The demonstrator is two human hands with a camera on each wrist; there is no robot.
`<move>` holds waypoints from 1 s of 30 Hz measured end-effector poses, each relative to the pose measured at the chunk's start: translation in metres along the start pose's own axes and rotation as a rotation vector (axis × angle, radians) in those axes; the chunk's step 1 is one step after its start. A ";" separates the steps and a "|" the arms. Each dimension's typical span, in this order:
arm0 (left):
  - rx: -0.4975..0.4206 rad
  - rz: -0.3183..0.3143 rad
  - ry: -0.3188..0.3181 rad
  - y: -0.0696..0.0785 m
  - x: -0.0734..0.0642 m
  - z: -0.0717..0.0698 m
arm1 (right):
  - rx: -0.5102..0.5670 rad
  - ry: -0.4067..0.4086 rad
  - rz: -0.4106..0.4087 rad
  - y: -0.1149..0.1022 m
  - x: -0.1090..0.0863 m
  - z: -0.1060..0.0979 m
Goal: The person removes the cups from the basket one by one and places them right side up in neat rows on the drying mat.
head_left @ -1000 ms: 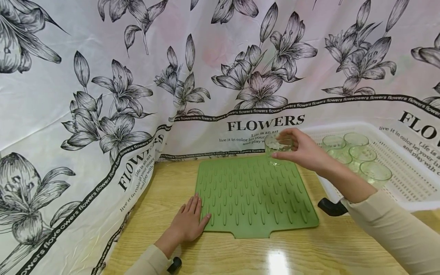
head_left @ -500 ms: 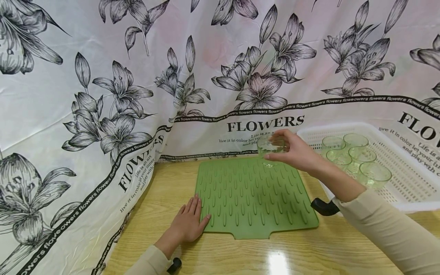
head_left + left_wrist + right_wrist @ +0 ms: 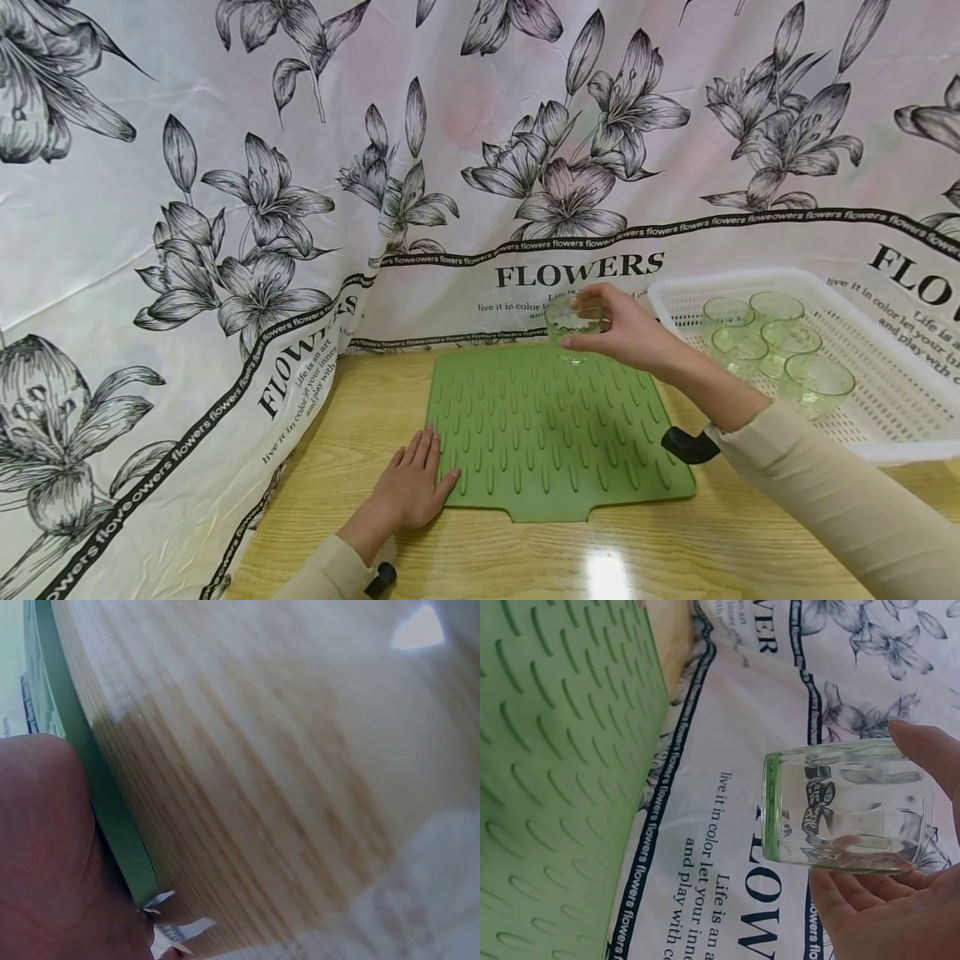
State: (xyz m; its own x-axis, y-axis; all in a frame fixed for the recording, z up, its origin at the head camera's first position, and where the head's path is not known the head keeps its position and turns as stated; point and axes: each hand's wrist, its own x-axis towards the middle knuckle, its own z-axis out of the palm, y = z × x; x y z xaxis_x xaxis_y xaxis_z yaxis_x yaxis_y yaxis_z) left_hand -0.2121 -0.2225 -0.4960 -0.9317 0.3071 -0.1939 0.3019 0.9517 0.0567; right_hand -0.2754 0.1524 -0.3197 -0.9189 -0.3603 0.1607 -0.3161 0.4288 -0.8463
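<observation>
Between thumb and fingers my right hand (image 3: pixel 618 329) grips a clear, green-tinted drinking glass (image 3: pixel 847 810) by its sides. In the head view the glass hangs upright over the far part of a green ridged mat (image 3: pixel 540 433), its rim near the hand's fingertips. The right wrist view shows its thick base facing the mat, with space between them. My left hand (image 3: pixel 412 483) lies flat at the mat's left edge, fingers straight along it. In the left wrist view part of that hand (image 3: pixel 45 840) is beside the mat's green edge (image 3: pixel 112 802).
On the right stands a white perforated plastic basket (image 3: pixel 900 392) holding several similar green glasses (image 3: pixel 817 383). The wooden table (image 3: pixel 360 392) extends around the mat. A white flower-printed cloth (image 3: pixel 435 192) hangs behind and along the left side.
My right hand has carried the glass leftward over the mat, away from the basket. The left hand has stayed in place at the mat's edge.
</observation>
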 end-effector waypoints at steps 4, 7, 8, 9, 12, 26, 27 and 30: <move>0.007 -0.003 -0.002 -0.001 0.000 0.000 | -0.002 -0.007 -0.003 -0.002 0.005 0.005; 0.003 -0.005 -0.001 -0.001 0.000 -0.001 | -0.001 -0.012 -0.007 -0.002 0.008 0.008; 0.003 -0.007 -0.003 -0.001 -0.001 -0.001 | -0.003 -0.014 -0.009 -0.002 0.009 0.010; -0.003 -0.006 0.000 -0.001 0.000 -0.001 | -0.001 -0.014 -0.009 -0.001 0.010 0.011; -0.004 -0.007 -0.007 -0.001 0.000 -0.001 | 0.005 -0.020 -0.008 0.000 0.012 0.014; 0.014 -0.007 -0.006 -0.003 0.002 0.004 | 0.007 -0.029 0.003 0.007 0.022 0.032; 0.012 -0.005 -0.005 -0.002 0.002 0.003 | 0.011 -0.029 0.002 0.007 0.022 0.033; 0.005 -0.007 -0.007 -0.001 0.001 0.001 | 0.019 -0.026 -0.008 0.009 0.025 0.037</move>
State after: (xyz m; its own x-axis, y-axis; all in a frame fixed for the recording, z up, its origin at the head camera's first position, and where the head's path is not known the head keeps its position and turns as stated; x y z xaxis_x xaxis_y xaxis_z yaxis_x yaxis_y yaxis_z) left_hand -0.2129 -0.2235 -0.4969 -0.9325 0.3002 -0.2008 0.2963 0.9538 0.0501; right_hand -0.2926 0.1162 -0.3418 -0.9101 -0.3846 0.1543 -0.3182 0.4100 -0.8548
